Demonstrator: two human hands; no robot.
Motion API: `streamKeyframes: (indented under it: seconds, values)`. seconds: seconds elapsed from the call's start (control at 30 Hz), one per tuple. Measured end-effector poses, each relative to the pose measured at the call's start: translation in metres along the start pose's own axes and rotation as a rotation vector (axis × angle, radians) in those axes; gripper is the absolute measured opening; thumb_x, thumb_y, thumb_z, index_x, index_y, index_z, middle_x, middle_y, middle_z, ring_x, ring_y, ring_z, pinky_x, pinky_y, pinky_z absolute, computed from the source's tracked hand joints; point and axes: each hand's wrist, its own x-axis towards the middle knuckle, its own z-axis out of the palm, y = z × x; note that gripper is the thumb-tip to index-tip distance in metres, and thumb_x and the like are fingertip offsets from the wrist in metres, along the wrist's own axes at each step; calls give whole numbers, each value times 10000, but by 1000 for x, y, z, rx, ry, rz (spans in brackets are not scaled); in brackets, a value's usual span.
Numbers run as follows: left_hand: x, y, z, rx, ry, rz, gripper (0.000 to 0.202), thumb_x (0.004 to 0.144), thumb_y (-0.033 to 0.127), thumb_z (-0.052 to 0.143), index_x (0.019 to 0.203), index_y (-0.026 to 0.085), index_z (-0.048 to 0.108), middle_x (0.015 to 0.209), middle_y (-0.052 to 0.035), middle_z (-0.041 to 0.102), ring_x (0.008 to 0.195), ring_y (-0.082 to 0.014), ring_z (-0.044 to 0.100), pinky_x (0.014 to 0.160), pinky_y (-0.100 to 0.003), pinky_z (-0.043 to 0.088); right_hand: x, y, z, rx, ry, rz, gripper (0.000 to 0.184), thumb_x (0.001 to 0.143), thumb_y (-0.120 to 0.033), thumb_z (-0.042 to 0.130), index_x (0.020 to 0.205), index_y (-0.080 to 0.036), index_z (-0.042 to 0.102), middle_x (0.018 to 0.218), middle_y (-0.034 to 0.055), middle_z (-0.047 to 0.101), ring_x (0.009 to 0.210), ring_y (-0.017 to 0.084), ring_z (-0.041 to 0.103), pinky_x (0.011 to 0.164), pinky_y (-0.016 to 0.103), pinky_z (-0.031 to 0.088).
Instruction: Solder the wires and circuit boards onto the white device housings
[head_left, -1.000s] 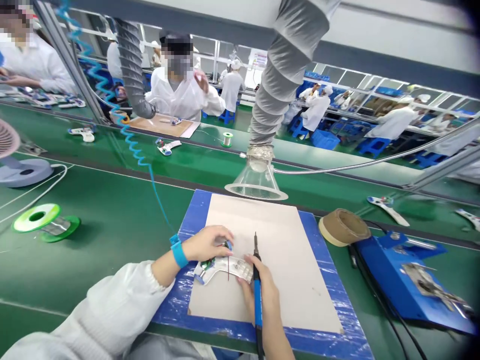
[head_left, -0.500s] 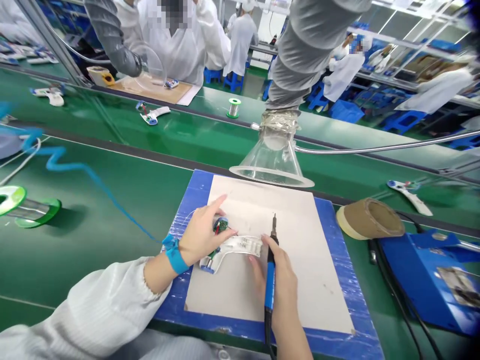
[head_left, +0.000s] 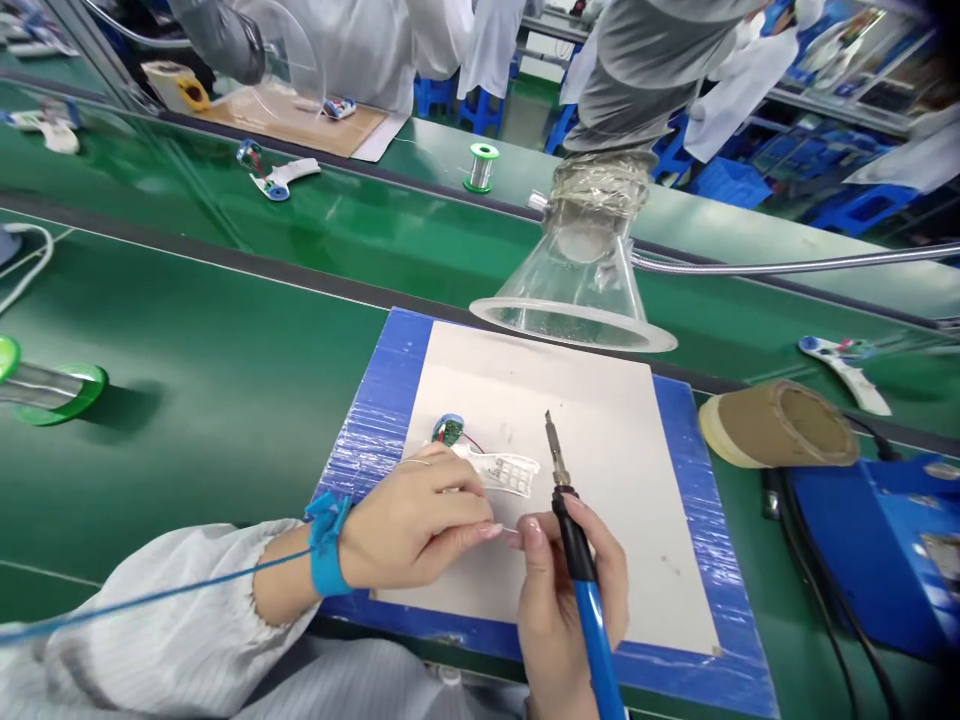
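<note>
My right hand (head_left: 559, 590) grips a blue-handled soldering iron (head_left: 574, 540), tip pointing up and away over the white work pad (head_left: 600, 440). My left hand (head_left: 420, 520) is closed in a pinch on a thin strand of solder wire (head_left: 409, 464), fingertips meeting my right thumb. A blue wrist strap (head_left: 326, 545) with a cord is on the left wrist. Just beyond my left fingers lies a white plastic device shell (head_left: 502, 472) with a small round green circuit board (head_left: 448, 431) and thin wires at its far end.
A clear fume-extraction funnel (head_left: 577, 300) hangs over the pad's far edge. A tape roll (head_left: 780, 425) and a blue soldering station (head_left: 885, 540) sit to the right; a green solder spool (head_left: 45, 385) lies left. People in white coats work across the green belt (head_left: 225, 270).
My left hand let go of the device shell and drew back toward me, now pinching the solder wire. The right hand lifted the iron off the shell. The view tilted down.
</note>
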Motion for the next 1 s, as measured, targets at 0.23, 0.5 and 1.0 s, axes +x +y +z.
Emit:
streamKeyframes:
  seconds: [0.23,0.5,1.0]
  values:
    - [-8,-9,-14,-40,60,-114,168,956,194,614,874,140,751,679,-8,585,577,-82,521,533,-193,433,6,9,-6,-4,174,-63,391,854,-150,702,1227,-199,595,811,-5,696,628,123,689,642,255,591]
    - [-9,-32,-22,131,313,-165,85,860,146,704,818,168,775,649,16,538,589,-90,506,539,-223,409,-12,26,-17,-177,157,-180,318,898,-149,623,1216,-157,651,839,52,719,684,163,691,622,311,590]
    - [-13,-36,-15,133,279,-233,98,849,172,699,766,160,750,670,8,525,613,-98,499,579,-243,402,-20,24,-27,-430,27,-440,244,827,-125,645,1032,-227,728,826,28,723,702,173,684,641,310,554]
